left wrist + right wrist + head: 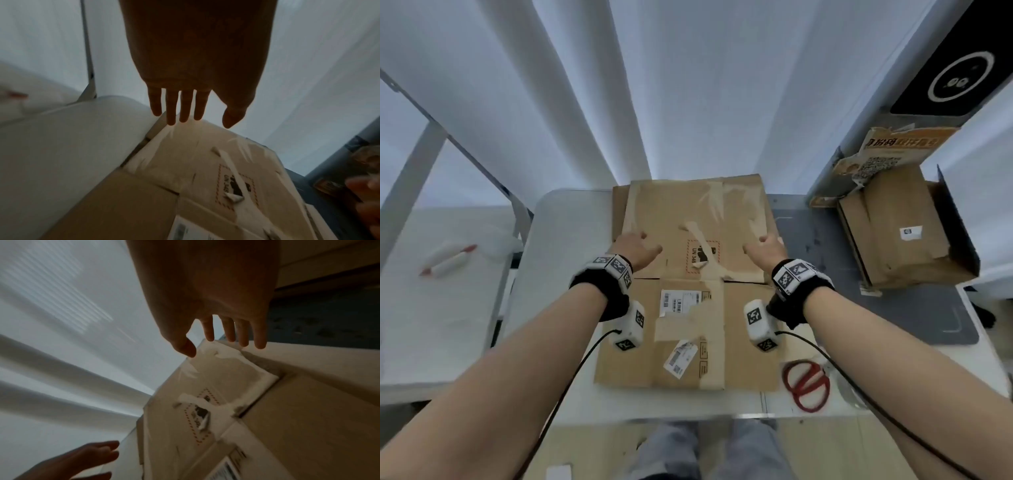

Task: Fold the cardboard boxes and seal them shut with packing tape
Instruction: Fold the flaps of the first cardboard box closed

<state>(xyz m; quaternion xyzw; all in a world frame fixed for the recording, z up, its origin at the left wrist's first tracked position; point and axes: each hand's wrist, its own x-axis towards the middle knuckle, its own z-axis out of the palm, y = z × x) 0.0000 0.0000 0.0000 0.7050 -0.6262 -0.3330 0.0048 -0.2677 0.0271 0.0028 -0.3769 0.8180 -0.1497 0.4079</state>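
The flattened box point(688, 274) lies on the counter point(571, 219), its long axis running away from the person. Both hands reach over its far half, the left hand point(635, 248) near the left edge, the right hand point(765, 251) near the right, about equally close. The wrist views alone show the fingers point(171, 107) straight, slightly spread, holding nothing; contact cannot be told.

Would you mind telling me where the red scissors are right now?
In the head view, the red scissors lie on the white table at the near right, just off the flattened cardboard box, under the right forearm.
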